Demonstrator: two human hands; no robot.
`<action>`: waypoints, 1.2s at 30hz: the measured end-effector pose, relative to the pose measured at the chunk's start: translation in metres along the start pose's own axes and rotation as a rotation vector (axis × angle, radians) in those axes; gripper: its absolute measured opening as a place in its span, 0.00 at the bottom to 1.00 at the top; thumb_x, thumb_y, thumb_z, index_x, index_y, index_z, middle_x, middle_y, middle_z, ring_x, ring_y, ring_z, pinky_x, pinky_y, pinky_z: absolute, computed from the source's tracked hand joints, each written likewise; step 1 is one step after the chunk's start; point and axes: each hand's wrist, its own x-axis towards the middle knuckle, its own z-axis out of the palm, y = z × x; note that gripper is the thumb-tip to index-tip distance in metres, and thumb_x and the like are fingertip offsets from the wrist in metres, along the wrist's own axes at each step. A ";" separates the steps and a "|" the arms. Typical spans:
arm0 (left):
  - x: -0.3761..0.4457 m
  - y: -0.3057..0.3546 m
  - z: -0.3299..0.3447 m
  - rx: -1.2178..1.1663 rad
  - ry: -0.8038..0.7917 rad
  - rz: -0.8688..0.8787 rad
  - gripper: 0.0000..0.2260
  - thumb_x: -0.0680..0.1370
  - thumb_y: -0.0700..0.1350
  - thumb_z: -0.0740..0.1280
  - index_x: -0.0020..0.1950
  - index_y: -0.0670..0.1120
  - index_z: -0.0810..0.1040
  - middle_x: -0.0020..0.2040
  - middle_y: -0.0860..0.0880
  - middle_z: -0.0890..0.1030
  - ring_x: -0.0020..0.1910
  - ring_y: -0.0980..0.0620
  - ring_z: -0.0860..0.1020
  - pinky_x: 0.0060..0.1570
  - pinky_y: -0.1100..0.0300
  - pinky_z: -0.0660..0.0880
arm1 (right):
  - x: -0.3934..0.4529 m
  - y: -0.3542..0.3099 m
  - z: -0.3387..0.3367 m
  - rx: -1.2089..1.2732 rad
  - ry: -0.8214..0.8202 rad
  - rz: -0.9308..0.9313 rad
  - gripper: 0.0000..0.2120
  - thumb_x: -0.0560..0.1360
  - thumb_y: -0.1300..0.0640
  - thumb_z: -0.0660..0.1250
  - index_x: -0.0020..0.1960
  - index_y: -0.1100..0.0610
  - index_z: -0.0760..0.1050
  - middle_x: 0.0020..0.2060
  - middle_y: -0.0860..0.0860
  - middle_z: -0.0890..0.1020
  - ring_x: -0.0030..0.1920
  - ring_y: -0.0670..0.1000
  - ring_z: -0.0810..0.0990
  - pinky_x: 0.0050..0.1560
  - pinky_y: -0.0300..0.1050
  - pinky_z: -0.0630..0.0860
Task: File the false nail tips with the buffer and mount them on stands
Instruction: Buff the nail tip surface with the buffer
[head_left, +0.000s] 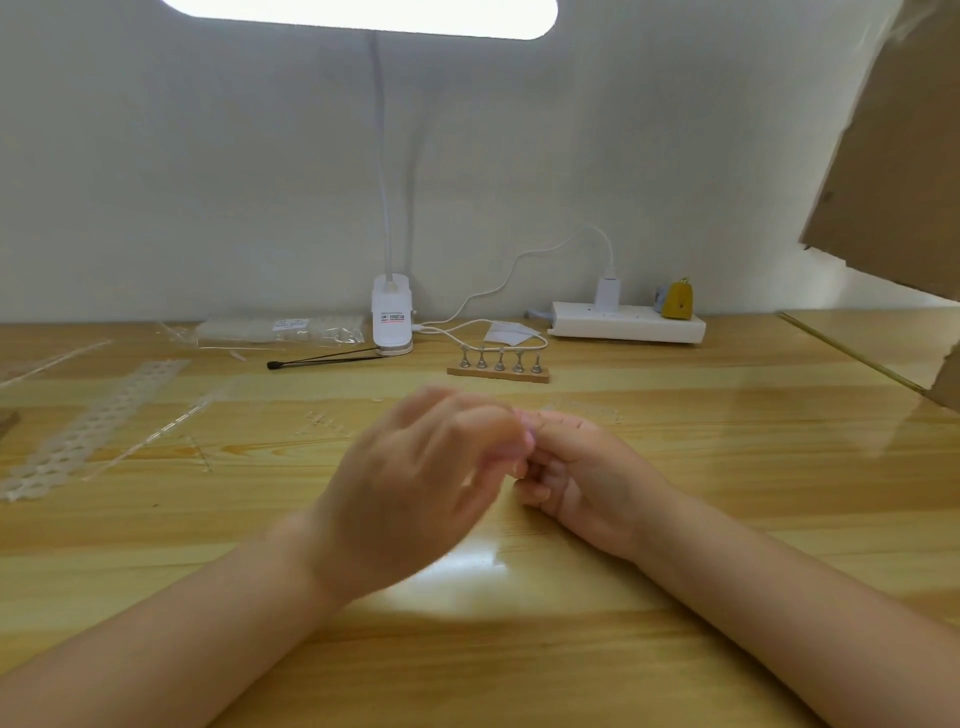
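Note:
My two hands meet over the middle of the wooden table (519, 649). My left hand (415, 478) is motion-blurred, and its curled fingers hold a small pinkish buffer (522, 441) at their tips. My right hand (582, 467) is curled, thumb against forefinger, pinching a tiny clear false nail tip that the fingers mostly hide. Behind the hands is a wooden stand (498, 368) with several small metal holders, all bare. Clear strips of nail tips (98, 426) lie flat at the left.
A clip lamp base (392, 317) stands at the back with a black tool (322, 359) lying beside it. Left of the base lies a bag of tips (280, 330). A white power strip (628, 322) sits at the back right. Brown cardboard (893, 145) hangs over the right side.

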 end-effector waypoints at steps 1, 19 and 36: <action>0.001 0.005 0.003 -0.010 -0.024 0.049 0.14 0.73 0.34 0.71 0.54 0.44 0.70 0.47 0.47 0.83 0.44 0.48 0.81 0.48 0.56 0.76 | -0.001 0.000 0.000 -0.015 -0.027 -0.004 0.06 0.71 0.58 0.70 0.37 0.57 0.75 0.30 0.51 0.69 0.28 0.44 0.69 0.27 0.36 0.62; -0.009 -0.011 -0.006 0.157 0.005 -0.106 0.15 0.72 0.36 0.71 0.53 0.46 0.69 0.40 0.49 0.81 0.37 0.47 0.80 0.40 0.50 0.75 | -0.001 -0.002 -0.002 -0.009 -0.048 0.048 0.04 0.70 0.57 0.66 0.38 0.57 0.75 0.31 0.49 0.72 0.32 0.46 0.71 0.28 0.36 0.65; -0.015 -0.003 0.005 -0.041 -0.040 -0.336 0.06 0.77 0.41 0.66 0.52 0.43 0.74 0.45 0.49 0.82 0.42 0.49 0.82 0.46 0.51 0.76 | -0.001 0.001 0.000 0.075 -0.003 -0.020 0.04 0.71 0.56 0.66 0.40 0.57 0.76 0.34 0.51 0.77 0.31 0.47 0.72 0.29 0.37 0.68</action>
